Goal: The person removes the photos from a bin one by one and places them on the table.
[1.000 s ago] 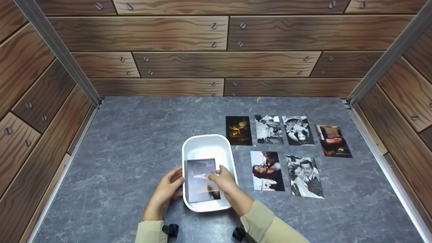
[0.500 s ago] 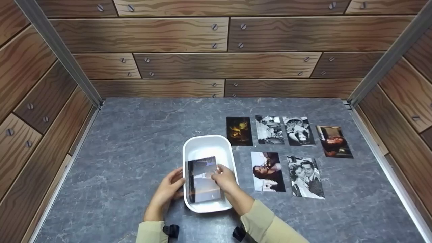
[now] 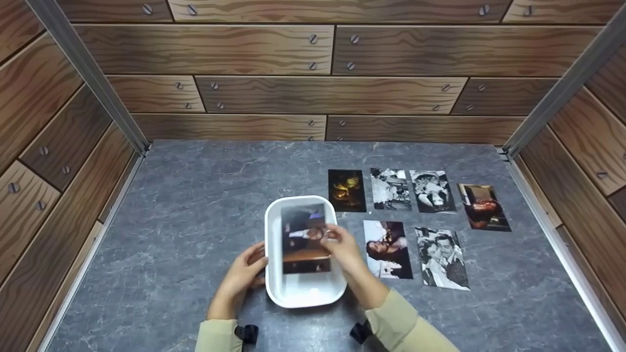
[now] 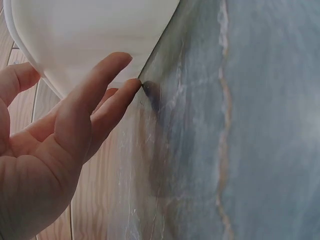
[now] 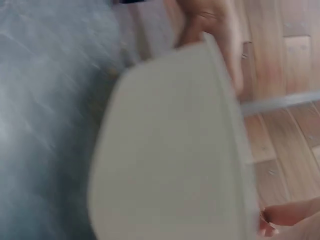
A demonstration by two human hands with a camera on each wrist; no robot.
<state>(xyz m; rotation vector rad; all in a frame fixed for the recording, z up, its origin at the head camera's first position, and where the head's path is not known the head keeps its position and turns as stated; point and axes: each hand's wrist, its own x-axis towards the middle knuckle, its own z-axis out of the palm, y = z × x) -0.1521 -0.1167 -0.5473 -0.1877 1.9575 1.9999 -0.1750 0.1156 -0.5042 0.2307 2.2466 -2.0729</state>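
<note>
My right hand [image 3: 346, 247] pinches a colour photo [image 3: 299, 247] by its right edge, over the white plastic tub [image 3: 313, 296]. Motion blurs the print, which shows a dark-suited figure against brown tones. At the tub's left side rests my left hand [image 3: 239, 274], its thumb by the rim and its fingers [image 4: 82, 100] fairly straight along the outer wall. In the right wrist view the tub's wall [image 5: 165, 150] hides the held photo, and only part of the right hand [image 5: 297, 222] shows low in the corner.
Several photos lie face up right of the tub. Nearest are a dark print [image 3: 346, 190] and a portrait of a dark-haired person [image 3: 389, 249]; a black-and-white couple print [image 3: 442, 258] and a reddish one [image 3: 484, 206] lie farther right. Wood-patterned walls [image 3: 264, 93] enclose the grey marbled table [image 3: 195, 195].
The right hand has raised and shifted the pinched photo up and to the right within the tub's outline, leaving more of the tub's near floor showing. The left hand stays at the tub's side.
</note>
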